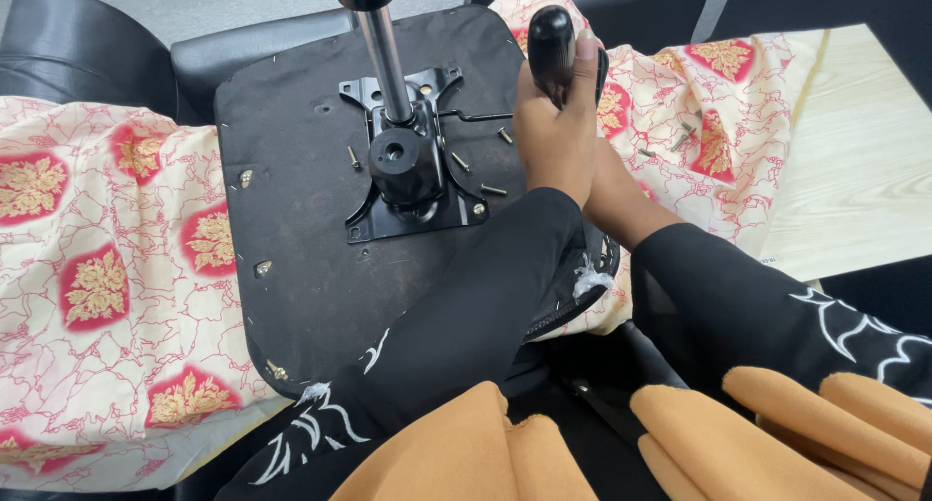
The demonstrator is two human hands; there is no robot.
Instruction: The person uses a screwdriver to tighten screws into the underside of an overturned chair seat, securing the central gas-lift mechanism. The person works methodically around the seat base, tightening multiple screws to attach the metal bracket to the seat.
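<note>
The black tool handle (551, 45) stands upright at upper centre, above the overturned seat base's (291, 268) right edge. Your left hand (555, 132) clenches it; your right hand is hidden behind, grip unclear. You seem mid-fastening: loose screws (460, 161) beside the metal mounting plate (408, 161) need driving next.

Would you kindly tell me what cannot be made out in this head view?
- Right hand: mostly hidden behind the left hand.
- Tip of the black handle: hidden by the left hand.
- Metal column: top cut off by the upper edge.
- Loose screws: too small to tell their type.
</note>
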